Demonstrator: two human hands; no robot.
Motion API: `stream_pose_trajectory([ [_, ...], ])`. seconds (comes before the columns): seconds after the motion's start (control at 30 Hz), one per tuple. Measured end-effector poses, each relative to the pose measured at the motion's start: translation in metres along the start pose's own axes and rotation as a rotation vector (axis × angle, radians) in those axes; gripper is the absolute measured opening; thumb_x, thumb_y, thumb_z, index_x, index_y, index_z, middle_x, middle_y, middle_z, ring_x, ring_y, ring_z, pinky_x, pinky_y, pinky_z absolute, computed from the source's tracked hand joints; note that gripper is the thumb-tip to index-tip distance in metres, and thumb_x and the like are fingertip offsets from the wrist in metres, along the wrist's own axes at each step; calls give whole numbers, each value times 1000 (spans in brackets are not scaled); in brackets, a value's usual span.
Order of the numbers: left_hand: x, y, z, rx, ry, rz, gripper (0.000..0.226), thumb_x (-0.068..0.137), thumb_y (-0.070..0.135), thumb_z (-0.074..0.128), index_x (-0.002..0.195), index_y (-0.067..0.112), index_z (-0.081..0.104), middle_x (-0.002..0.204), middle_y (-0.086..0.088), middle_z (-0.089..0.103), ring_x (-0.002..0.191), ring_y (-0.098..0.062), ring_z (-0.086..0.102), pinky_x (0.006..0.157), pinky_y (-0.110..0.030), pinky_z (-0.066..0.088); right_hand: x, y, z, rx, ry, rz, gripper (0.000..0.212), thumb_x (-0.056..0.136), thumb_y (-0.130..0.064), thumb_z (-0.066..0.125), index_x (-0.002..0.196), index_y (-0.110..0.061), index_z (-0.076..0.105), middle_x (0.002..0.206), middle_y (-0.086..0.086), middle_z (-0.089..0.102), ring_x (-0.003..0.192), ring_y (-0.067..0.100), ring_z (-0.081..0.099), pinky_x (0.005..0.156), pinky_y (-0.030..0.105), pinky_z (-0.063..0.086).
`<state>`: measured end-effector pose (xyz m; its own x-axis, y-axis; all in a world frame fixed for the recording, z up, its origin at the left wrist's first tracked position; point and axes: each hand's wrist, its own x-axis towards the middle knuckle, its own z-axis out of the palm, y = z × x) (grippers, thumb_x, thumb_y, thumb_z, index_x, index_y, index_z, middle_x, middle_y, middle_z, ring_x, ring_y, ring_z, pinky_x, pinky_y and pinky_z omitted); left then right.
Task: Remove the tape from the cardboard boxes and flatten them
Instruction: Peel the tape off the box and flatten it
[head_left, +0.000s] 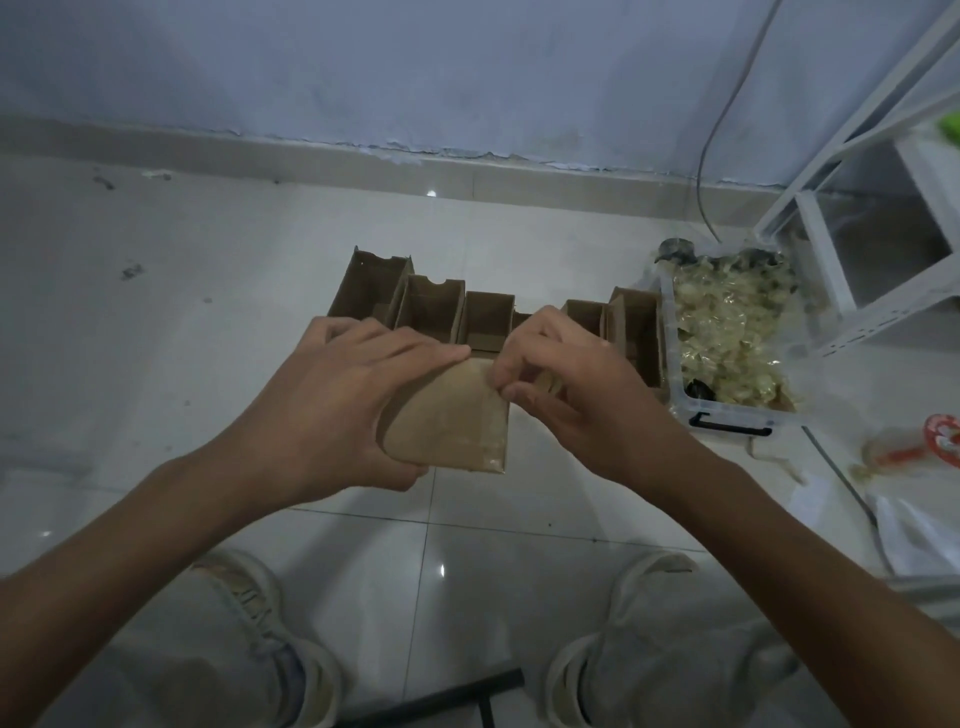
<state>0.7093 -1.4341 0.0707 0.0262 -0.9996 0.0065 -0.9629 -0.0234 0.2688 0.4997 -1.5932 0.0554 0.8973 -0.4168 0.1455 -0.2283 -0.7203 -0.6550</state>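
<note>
I hold a small brown cardboard box (457, 421) in the air above the tiled floor. My left hand (343, 395) grips its left side, thumb below and fingers over the top. My right hand (561, 379) pinches at the box's upper right corner, where a strip of clear tape (496, 415) runs down the right edge. Behind my hands a row of several open cardboard boxes (431, 312) stands on the floor, partly hidden by my fingers.
A clear plastic bin (727, 415) filled with crumpled tape sits at the right, next to a white metal rack (857, 208). A red-and-white tape roll (943, 436) and plastic scraps lie at far right. My two shoes (270, 623) are on the floor below. The wall runs behind.
</note>
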Motion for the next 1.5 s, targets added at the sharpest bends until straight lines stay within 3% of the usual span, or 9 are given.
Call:
stream_pose_trajectory([
  [0.17,-4,-6,3,59,-23,1,110,57,61,91,152,39,41,140,14,59,118,-9,45,100,-35,27,12,2,8,-18,-127,12,21,100,-18,63,94,-36,56,114,-14,50,100,5,56,81,38,58],
  [0.33,-5,-21,-5,-203,-104,-50,105,61,54,94,151,51,39,138,32,49,118,4,44,99,-29,31,17,6,-9,306,-270,-9,6,105,-21,58,103,-20,63,114,-1,53,100,14,57,75,25,57],
  [0.43,-4,-24,-6,-303,-104,-73,105,60,47,98,149,51,41,135,35,50,118,4,46,95,-27,37,16,8,-9,430,-222,-3,14,104,-25,57,110,-14,64,112,5,54,98,19,59,73,27,57],
  [0.57,-5,-24,-4,-224,-85,-78,106,61,50,96,150,51,40,135,33,50,112,-1,46,92,-36,38,16,6,2,313,-151,-9,29,104,-16,63,132,-25,67,119,-4,57,104,13,62,78,19,54],
  [0.77,-7,-18,-1,-99,-73,-80,105,62,60,90,152,50,37,137,28,50,111,0,40,92,-33,29,15,-4,10,152,-89,30,13,97,-13,72,97,-26,71,118,-10,55,106,4,56,81,9,46],
  [0.9,-8,-17,-1,-113,-99,-77,104,59,67,82,151,52,37,132,33,47,111,2,40,92,-32,29,15,-3,9,170,-237,44,12,105,-16,60,98,-26,63,119,-12,50,108,5,54,81,16,53],
  [1.13,-4,-23,-11,-344,-116,-65,97,60,61,83,149,49,45,127,33,52,114,-1,49,91,-28,42,19,6,-14,546,-372,96,6,107,-18,56,106,-16,62,122,19,50,104,33,56,83,37,59],
  [1.3,-4,-26,-9,-268,-71,-112,98,59,67,79,149,47,45,126,27,56,109,-8,52,96,-45,49,17,1,1,363,-283,19,34,106,-22,61,139,-30,61,131,-4,51,109,13,57,84,24,53],
  [1.5,-5,-26,-5,-198,-94,-130,101,58,73,71,152,45,43,131,24,56,108,-8,49,98,-45,47,15,-9,14,271,-243,79,10,102,-17,66,101,-26,70,128,-12,49,105,4,55,80,14,49],
])
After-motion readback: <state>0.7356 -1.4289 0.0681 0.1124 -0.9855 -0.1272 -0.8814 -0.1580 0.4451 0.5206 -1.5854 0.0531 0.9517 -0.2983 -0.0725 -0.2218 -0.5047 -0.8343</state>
